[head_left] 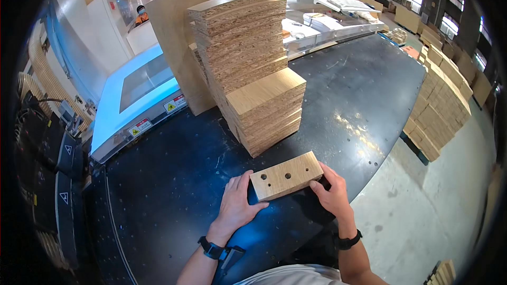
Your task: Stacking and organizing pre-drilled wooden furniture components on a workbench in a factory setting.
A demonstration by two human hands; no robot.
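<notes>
The left hand [236,207] hides the left end of the wooden block [285,175], and its fingertips are out of sight behind the wood. The right hand [331,191] grips the right end. The block, grasped by both hands, sits near the front edge of the dark desk [174,179], long axis running left-right, right end tilted farther away, three drilled holes facing up. Stacked boards [253,68] stand behind.

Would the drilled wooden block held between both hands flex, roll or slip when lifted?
The block looks like thick chipboard, so probably stiff. Its flat rectangular faces make rolling unlikely. The left hand and right hand clamp opposite ends; the smooth veneer top might be slightly slippery.
</notes>
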